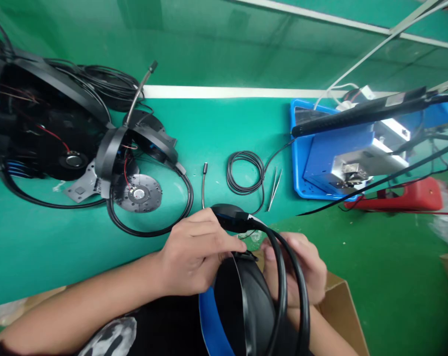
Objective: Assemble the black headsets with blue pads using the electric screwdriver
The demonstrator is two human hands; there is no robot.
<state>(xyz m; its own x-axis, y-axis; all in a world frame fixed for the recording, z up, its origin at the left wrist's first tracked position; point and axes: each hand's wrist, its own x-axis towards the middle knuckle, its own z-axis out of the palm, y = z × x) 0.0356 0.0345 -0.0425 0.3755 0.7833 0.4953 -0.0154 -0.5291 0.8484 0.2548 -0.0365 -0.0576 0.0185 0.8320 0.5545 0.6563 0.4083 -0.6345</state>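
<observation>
A black headset [259,291] with a blue-lined headband and twin curved tubes is held close to my body at the table edge. My left hand [198,252] is closed on the band near its end, its index finger on a small black piece [246,255]. On the other side my right hand [298,269] curls behind the tubes, thumb and finger close together near that piece; what they hold is hidden. One ear cup [229,217] points away from me, with a microphone boom [204,183] beside it. A coiled cable [246,173] lies just beyond.
Partly assembled headsets [146,143] with exposed speakers and wires fill the left. Tweezers [275,189] lie beside a blue tray [296,168] holding a blue metal device. A black rod-shaped tool [361,114] hangs over it. A red tool [413,195] and cardboard box [342,311] are at right.
</observation>
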